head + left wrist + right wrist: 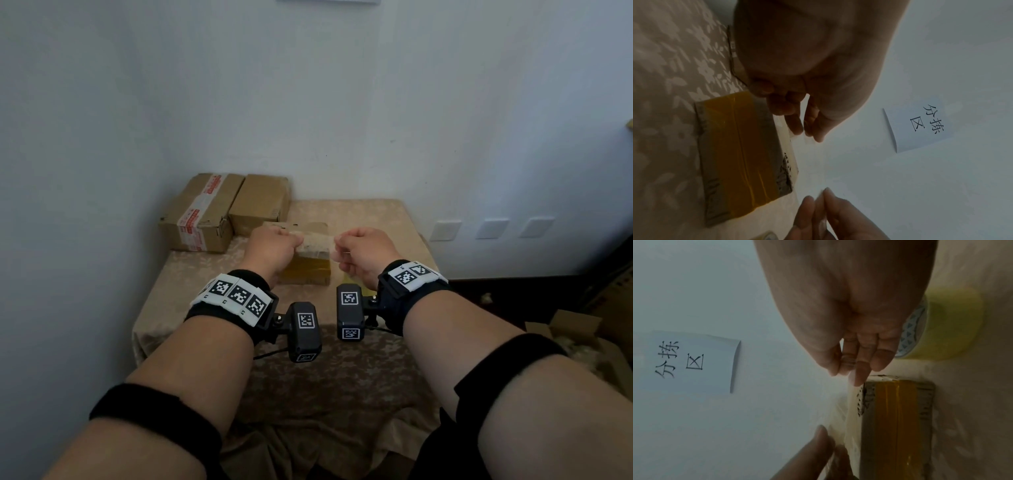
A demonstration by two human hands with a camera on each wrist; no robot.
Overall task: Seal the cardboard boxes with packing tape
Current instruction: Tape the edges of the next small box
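At the centre of the head view, the left hand [274, 251] and right hand [359, 255] each pinch one end of a clear strip of packing tape [846, 415] stretched above a small brown cardboard box [310, 270] already banded with yellowish tape. The box sits on the beige patterned worktop [342, 377]. Two closed larger cardboard boxes [226, 209] stand at the upper left, and a yellow tape roll [945, 324] lies near the right hand.

Small cardboard box [310, 263] yellow-taped on table; clear tape strip [849, 410] above

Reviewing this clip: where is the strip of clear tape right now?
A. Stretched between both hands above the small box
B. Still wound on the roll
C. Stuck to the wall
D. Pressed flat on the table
A: the left hand and right hand each pinch an end of the clear tape strip, held taut above the small box.
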